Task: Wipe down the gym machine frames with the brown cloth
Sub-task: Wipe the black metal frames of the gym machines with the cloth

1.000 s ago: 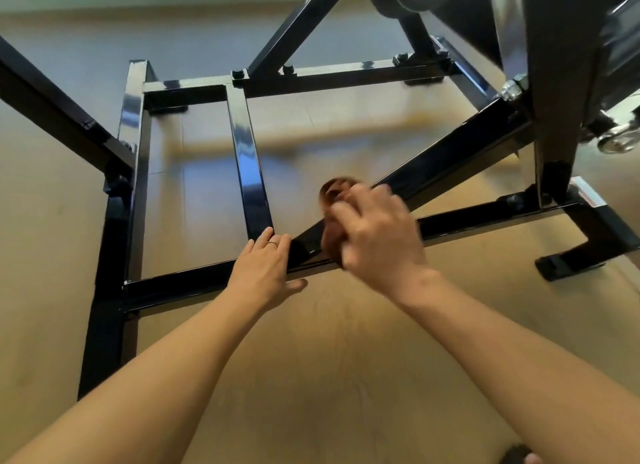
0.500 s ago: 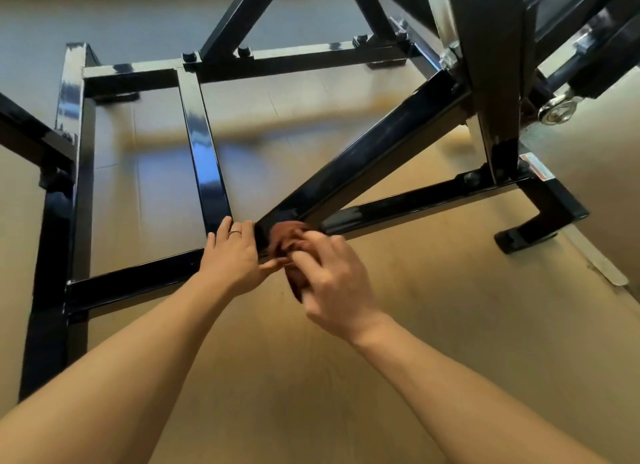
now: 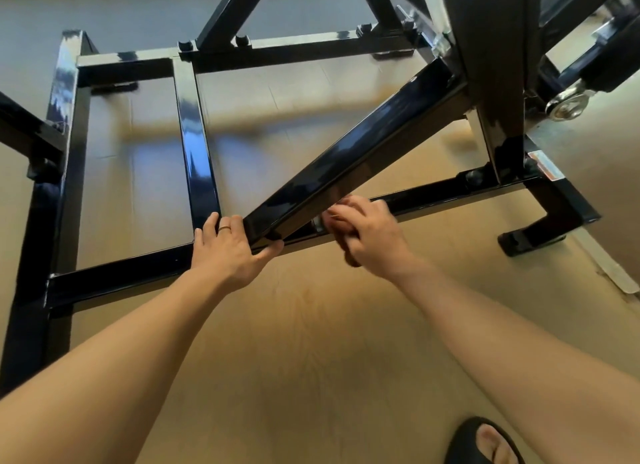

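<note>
A glossy black gym machine frame [image 3: 194,141] of square tubes lies low over the floor. A diagonal bar [image 3: 349,155] rises from the near rail [image 3: 117,280] toward the upper right. My right hand [image 3: 374,238] grips the bunched brown cloth [image 3: 341,229] and holds it against the near rail just under the diagonal bar's lower end. Most of the cloth is hidden by my fingers. My left hand [image 3: 228,249] rests on the rail at the joint, thumb spread toward the diagonal bar, a ring on one finger.
A black upright post [image 3: 495,93] and a foot bracket [image 3: 543,228] stand at the right, with a metal pulley [image 3: 568,105] behind them. The floor is tan. A foot in a black sandal [image 3: 485,443] shows at the bottom right edge.
My right hand with the cloth slid down the diagonal bar to the joint, then moved right, under the bar onto the near rail. My left hand stayed on the rail joint.
</note>
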Action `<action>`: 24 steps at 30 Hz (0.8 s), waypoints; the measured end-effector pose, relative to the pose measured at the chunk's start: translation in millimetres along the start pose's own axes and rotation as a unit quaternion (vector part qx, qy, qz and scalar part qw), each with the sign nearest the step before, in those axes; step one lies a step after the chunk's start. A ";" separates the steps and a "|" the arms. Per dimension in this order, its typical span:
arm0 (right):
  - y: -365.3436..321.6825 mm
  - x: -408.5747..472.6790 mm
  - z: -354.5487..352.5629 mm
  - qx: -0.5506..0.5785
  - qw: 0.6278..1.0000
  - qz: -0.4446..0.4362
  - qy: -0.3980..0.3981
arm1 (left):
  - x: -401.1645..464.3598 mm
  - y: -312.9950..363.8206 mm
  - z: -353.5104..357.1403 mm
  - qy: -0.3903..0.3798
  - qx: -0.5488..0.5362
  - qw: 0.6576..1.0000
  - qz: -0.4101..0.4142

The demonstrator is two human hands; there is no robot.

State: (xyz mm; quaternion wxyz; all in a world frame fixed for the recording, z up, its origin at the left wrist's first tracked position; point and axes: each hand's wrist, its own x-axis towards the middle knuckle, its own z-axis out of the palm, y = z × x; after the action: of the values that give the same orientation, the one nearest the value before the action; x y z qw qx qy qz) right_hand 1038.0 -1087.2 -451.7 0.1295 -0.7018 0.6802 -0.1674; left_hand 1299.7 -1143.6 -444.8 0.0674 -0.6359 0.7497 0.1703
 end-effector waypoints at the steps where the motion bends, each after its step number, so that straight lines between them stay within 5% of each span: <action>1: 18.3 2.2 -9.7 -0.027 0.999 0.022 -0.001 | 0.4 -0.3 -0.1 -0.001 0.001 1.000 0.000; 8: 117.4 2.3 -68.8 -0.048 0.951 0.297 0.067 | -0.2 0.8 -0.6 -0.002 0.007 1.000 -0.003; 10: 88.4 5.4 -52.2 -0.019 0.955 0.285 0.076 | -0.1 1.8 -1.4 0.000 0.005 1.000 -0.004; 15: -12.9 1.1 4.9 0.089 0.991 0.101 0.000 | -2.5 2.3 -3.4 0.002 0.007 1.000 -0.008; 19: -15.3 -0.6 6.9 0.080 0.996 0.026 -0.037 | -2.8 2.7 -4.4 0.002 0.003 1.000 -0.008; 21: 14.8 6.5 -9.5 0.041 0.997 0.041 -0.042 | -1.6 2.1 -4.7 0.000 0.003 1.000 -0.006; 24: 82.1 10.5 -47.8 0.013 0.979 0.199 0.031 | -3.4 2.4 -4.3 0.003 0.002 1.000 -0.004</action>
State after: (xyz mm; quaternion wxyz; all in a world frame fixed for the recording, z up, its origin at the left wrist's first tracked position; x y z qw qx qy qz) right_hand 943.8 -1098.9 -441.2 0.1483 -0.5450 0.8078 -0.1688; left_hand 1298.5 -1141.6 -439.4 0.0665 -0.6392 0.7478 0.1667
